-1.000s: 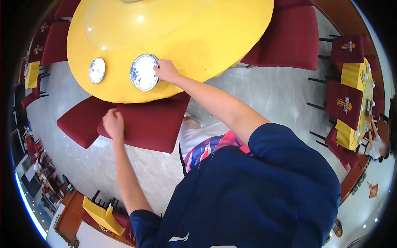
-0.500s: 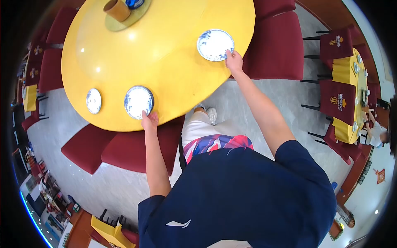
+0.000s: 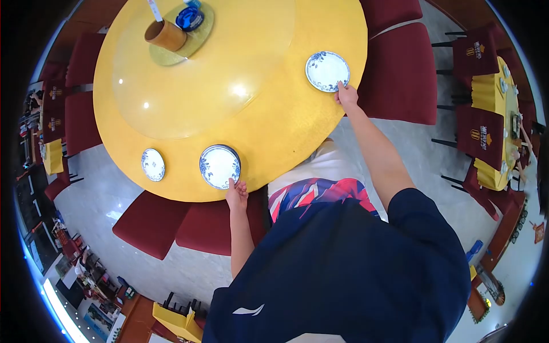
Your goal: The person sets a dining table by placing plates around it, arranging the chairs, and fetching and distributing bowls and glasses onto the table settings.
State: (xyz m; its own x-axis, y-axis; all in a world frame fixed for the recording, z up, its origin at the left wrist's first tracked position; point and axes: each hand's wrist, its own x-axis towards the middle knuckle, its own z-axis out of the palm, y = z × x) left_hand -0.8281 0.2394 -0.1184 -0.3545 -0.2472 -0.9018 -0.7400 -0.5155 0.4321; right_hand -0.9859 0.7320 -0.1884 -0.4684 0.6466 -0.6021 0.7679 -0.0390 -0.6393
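Observation:
On the yellow-covered round table (image 3: 274, 134), my right hand (image 3: 347, 95) pinches the near rim of a white plate with a blue pattern (image 3: 327, 72), close to the table's right edge. My left hand (image 3: 237, 194) grips the near edge of a stack of similar plates (image 3: 220, 166) at the table's front edge. Left of that stack a single patterned plate (image 3: 153, 164) lies flat, with neither hand on it.
A brown cup (image 3: 166, 35) and a blue ashtray (image 3: 190, 19) stand on a greenish mat at the back. Dark red chairs (image 3: 400, 74) surround the table. Another yellow table (image 3: 488, 94) is at the right, with a person's arm beside it.
My right hand has carried one plate from the stack to the table's right side. My left hand has come up from beside the chair to the stack. The view has shifted.

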